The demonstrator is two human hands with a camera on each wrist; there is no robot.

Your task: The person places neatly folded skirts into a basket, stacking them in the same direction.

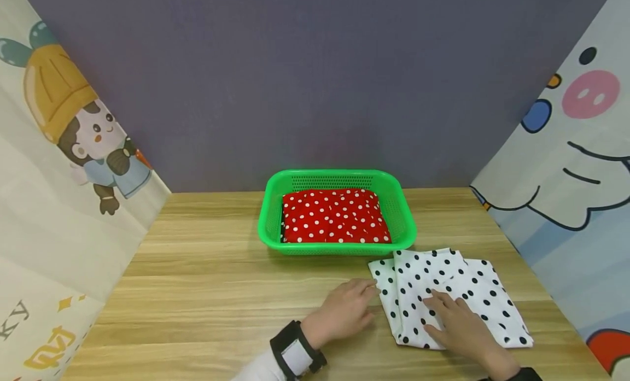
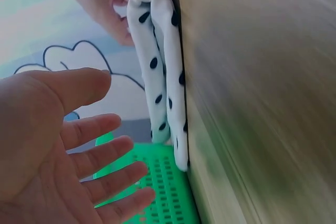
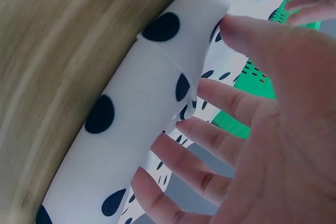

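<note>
A white cloth with black dots (image 1: 418, 271) lies folded in layers on the table, front right. My right hand (image 1: 460, 326) is over its near part, fingers spread; in the right wrist view the fingertips (image 3: 157, 145) touch the cloth (image 3: 131, 93) and are not curled round it. Just off the cloth's left edge is my left hand (image 1: 343, 310). The left wrist view shows that hand (image 2: 79, 145) with fingers apart and nothing in the palm, beside the cloth's folded edge (image 2: 157, 77).
Behind the cloth stands a green perforated basket (image 1: 263, 222). A folded red cloth with white dots (image 1: 334, 217) lies in it, with a bit of dark dotted fabric at its left edge. Printed curtains (image 1: 566, 162) flank the wooden table (image 1: 197, 271), and a grey panel (image 1: 315, 86) closes the back.
</note>
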